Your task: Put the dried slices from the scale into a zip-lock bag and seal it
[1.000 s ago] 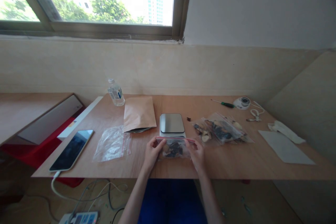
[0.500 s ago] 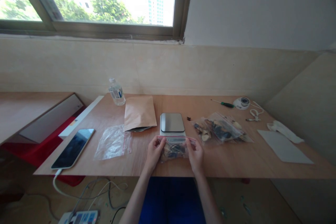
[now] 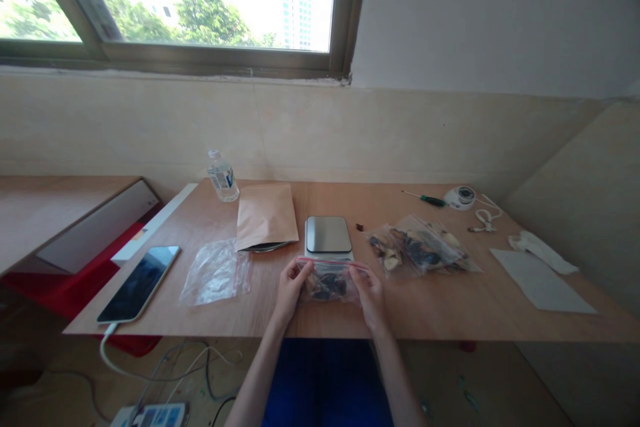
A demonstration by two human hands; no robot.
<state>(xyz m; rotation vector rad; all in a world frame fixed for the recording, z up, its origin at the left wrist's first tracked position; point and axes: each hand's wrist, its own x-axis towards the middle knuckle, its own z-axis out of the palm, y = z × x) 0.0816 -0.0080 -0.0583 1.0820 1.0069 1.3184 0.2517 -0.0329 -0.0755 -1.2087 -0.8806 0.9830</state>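
Observation:
A clear zip bag (image 3: 330,285) with dark and tan dried pieces inside is held near the table's front edge. My left hand (image 3: 291,287) pinches its left top corner, and my right hand (image 3: 369,288) pinches the right one, along the red seal strip. Just behind the bag sits a small kitchen scale (image 3: 329,235) with a shiny metal plate; the bag hides its front part. To the right lie several filled zip bags (image 3: 423,247) of similar dried pieces. An unfilled zip bag (image 3: 215,272) lies flat to the left, beside a brown paper pouch (image 3: 267,213).
A phone (image 3: 140,283) with a white cable lies at the left edge, and a water bottle (image 3: 223,177) stands at the back. Back right are a screwdriver (image 3: 431,200) and a white dome camera (image 3: 460,197). A grey sheet (image 3: 543,283) and white cloth (image 3: 543,251) lie far right.
Both hands and the held zip bag have shifted slightly to the left. My fingers still pinch its top edge, and the other things on the table stay in place.

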